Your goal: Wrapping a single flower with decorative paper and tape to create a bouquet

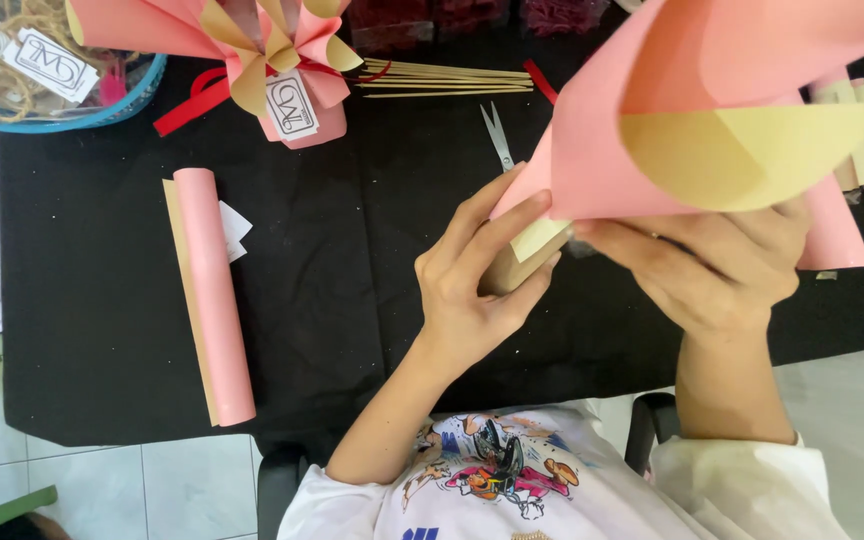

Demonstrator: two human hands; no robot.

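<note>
— Holding a big paper cone (692,110), that's what both hands are doing. It is pink outside with tan paper inside.

— Where is the cone?

— Up above the black cloth (332,300), on the right side of it. The wide mouth points up and right. The thin end points down toward the person's shirt (512,480).

— What does the left hand (472,280) do?

— It is wrapped around the thin end of the cone. The fingers (497,215) lie flat on the pink paper and the thumb is under it. So the hand is closed on the cone.

— And the right hand (712,265)?

— It grips the cone too, just beside the left hand, under the wide part. Its fingers curl around the paper, tight on it.

— What else lies on the cloth?

— A roll (214,300) of pink and tan paper, far left of the cone. Two small white bits peek out beside it. Scissors (497,135) lie just above the left hand, and part of them is hidden by the cone. Thin wooden sticks (442,80) lie above the scissors.

— Anything more?

— A done bouquet (272,50) with a white tag and red ribbon (192,105), up left of the cone. A blue basket (102,110) sits at the far left corner of the cloth. More pink and tan paper (852,180) lies behind the cone on the right.
</note>
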